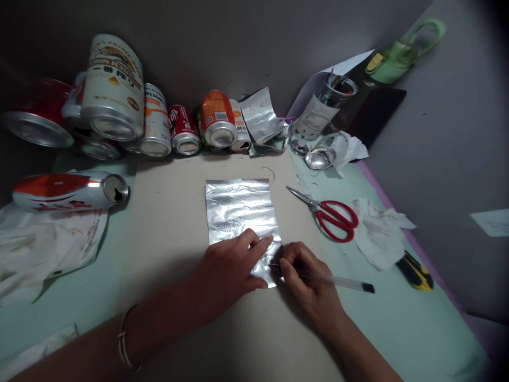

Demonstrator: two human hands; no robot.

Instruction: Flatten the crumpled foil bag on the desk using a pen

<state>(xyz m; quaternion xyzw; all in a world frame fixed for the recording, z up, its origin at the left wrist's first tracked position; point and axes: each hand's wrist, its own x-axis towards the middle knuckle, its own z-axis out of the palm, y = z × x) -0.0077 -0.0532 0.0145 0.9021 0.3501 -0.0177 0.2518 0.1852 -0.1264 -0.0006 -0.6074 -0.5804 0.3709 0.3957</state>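
Note:
A sheet of silvery metal (238, 204), creased across its width, lies flat on a beige board (167, 217). My left hand (234, 265) presses on its lower half with the fingers spread and a bracelet on the wrist. At the sheet's lower right edge, my right hand (308, 276) is closed around a pen (342, 282) with a clear barrel and black end. The pen's dark tip meets the sheet just right of my left fingers. Red-handled scissors (328, 215) rest to the right, their blades partly parted and pointing up-left.
Several drink cans (155, 122) line the back, and another can (71, 192) lies on its side at left. Cut metal pieces (260, 116) and a pen holder (318, 114) stand behind. Crumpled tissue (379, 233) and a yellow-black utility knife (415, 270) lie at right.

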